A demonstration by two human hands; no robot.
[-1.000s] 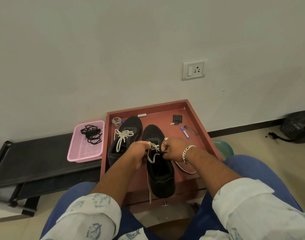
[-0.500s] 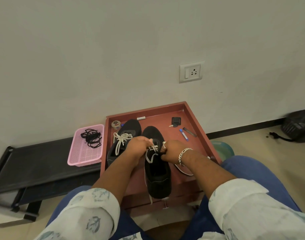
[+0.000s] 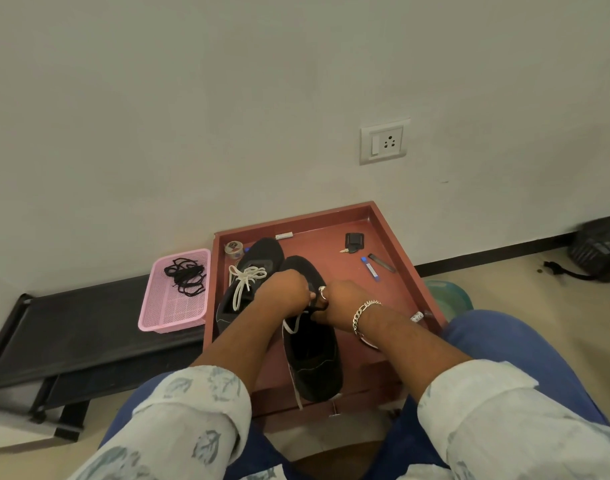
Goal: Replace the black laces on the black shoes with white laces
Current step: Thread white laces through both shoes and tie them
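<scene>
Two black shoes stand side by side in a red-brown tray. The left shoe carries a tied white lace. Over the eyelets of the right shoe my left hand and my right hand meet, both with curled fingers pinching the white lace threaded there. One loose end of that lace trails down the shoe's left side to the tray's front edge. The fingertips and the upper eyelets are hidden by my hands.
A pink basket with the removed black laces sits on a low black rack left of the tray. A tape roll, key fob and blue pen lie in the tray. A dark bag lies at far right.
My hands have drawn closer together over the right shoe's eyelets, now hiding the lace crossings seen before. The view has tilted slightly; the shoes stay in place.
</scene>
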